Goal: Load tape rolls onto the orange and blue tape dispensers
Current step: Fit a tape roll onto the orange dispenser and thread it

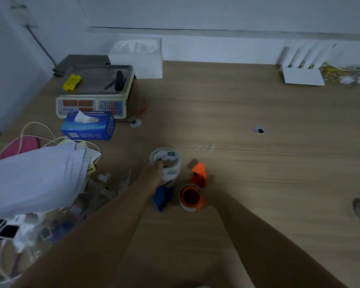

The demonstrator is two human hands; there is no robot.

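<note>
A clear tape roll [168,161] with a white printed core is held at its near rim by my left hand [154,173], just above the blue dispenser [162,196], which stands on the wooden table [258,163]. To the right, the orange dispenser [199,175] carries a tape roll [190,198] around its orange hub. My right hand [210,189] is at the right side of the orange dispenser and looks closed on it. Its fingers are mostly hidden behind the dispenser.
A blue tissue box [88,126] and an electronic scale [94,94] stand at the back left. Loose papers [35,177], cables and plastic bags crowd the left edge. A white box [141,57] and a white router [303,67] sit by the wall.
</note>
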